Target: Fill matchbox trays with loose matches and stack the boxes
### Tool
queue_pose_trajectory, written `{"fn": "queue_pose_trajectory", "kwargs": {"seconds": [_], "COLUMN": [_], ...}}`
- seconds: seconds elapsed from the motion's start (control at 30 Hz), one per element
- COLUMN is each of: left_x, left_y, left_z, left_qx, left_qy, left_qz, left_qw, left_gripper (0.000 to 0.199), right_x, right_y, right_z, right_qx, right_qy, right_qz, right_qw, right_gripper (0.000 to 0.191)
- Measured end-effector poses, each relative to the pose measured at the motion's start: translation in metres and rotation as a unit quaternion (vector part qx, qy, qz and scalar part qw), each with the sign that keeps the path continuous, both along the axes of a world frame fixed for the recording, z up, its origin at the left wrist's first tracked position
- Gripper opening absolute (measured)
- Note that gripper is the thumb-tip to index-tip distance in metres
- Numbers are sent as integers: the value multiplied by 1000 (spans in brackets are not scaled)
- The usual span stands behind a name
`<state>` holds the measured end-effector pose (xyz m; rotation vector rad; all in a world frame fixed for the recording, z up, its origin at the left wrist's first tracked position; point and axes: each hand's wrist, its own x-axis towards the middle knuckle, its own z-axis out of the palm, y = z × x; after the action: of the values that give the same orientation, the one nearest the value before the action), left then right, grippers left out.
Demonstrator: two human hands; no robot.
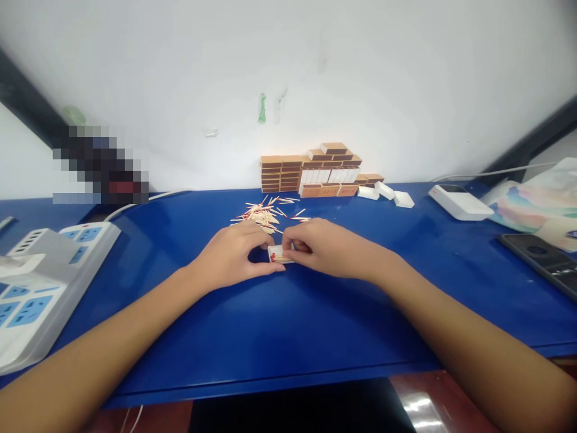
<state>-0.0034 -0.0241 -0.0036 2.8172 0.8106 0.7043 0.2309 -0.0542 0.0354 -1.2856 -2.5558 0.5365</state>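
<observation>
A small white matchbox tray (pixel 274 249) lies between my hands near the middle of the blue table, with several red-tipped matches (pixel 279 258) inside. My left hand (pixel 234 251) grips the tray's left end between thumb and fingers. Over the tray's right part, my right hand (pixel 327 245) is closed in a pinch, its fingertips down at the matches and hiding that end. Just behind the hands, a loose pile of matches (pixel 259 215) is spread on the table, a few lying apart to its right.
Stacked brown matchboxes (pixel 282 174) stand against the wall. Several white trays (pixel 384 190) lie to their right. A white device (pixel 460 202), a colourful bag (pixel 527 195) and a dark phone (pixel 541 258) are on the right. Power strips (pixel 67 282) take up the left side.
</observation>
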Motion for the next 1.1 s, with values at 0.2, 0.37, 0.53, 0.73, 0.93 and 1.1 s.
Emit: {"fn": "queue_pose_trajectory", "kwargs": {"seconds": [0.2, 0.37, 0.53, 0.73, 0.93, 1.1], "left_x": [-4, -6, -5, -4, -3, -2], "left_y": [3, 7, 5, 3, 2, 0], "left_z": [5, 4, 6, 6, 3, 0], "left_qx": [12, 6, -18, -54, -47, -24], "left_qy": [-46, -56, -48, -6, 7, 3], "left_qz": [35, 66, 94, 93, 78, 85], "left_qw": [998, 996, 994, 994, 996, 996], "left_gripper": [34, 33, 37, 42, 40, 40], "right_x": [24, 43, 37, 39, 64, 53], "right_y": [9, 18, 15, 15, 29, 26], "right_z": [11, 13, 6, 10, 13, 11], "right_qx": [56, 8, -124, -131, -64, -42], "right_qy": [20, -45, -50, -57, -72, -31], "right_qz": [-45, -65, -18, -28, -115, -101], "right_qw": [997, 997, 991, 989, 989, 994], "right_gripper": [13, 16, 19, 15, 12, 17]}}
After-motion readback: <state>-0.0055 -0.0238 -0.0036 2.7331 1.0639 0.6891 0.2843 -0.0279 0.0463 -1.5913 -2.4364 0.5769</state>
